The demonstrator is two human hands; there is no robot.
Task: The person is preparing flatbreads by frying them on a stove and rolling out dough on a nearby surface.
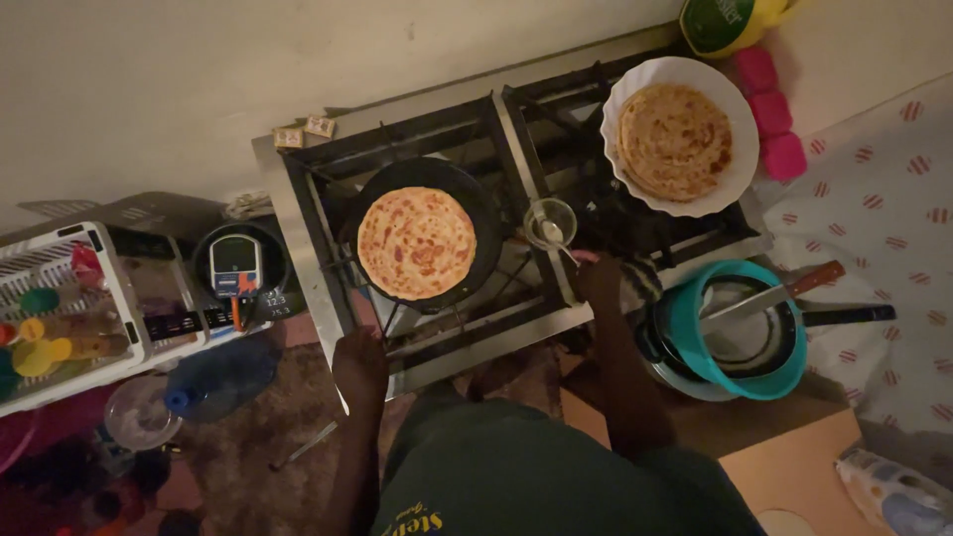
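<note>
A round browned flatbread (pixel 416 243) lies in a dark pan (pixel 481 213) on the left burner of a two-burner gas stove (pixel 496 337). On the right burner a white bowl (pixel 735 179) holds a stack of cooked flatbreads (pixel 675 139). Between the burners stands a small glass bowl (pixel 539 213) with a spoon (pixel 558 238) in it. My right hand (pixel 602 280) reaches to the spoon's handle end, fingertips on it. My left hand (pixel 359 362) rests at the stove's front edge below the pan; its fingers are lost in the dark.
To the right, a teal bowl (pixel 685 328) is stacked on pots with a wooden-handled knife (pixel 774 293) across it. A white rack (pixel 109 328), a small digital device (pixel 234 263), a blue-capped bottle (pixel 213 382) and a glass lid (pixel 139 412) crowd the left. Pink blocks (pixel 769 109) lie at the back right.
</note>
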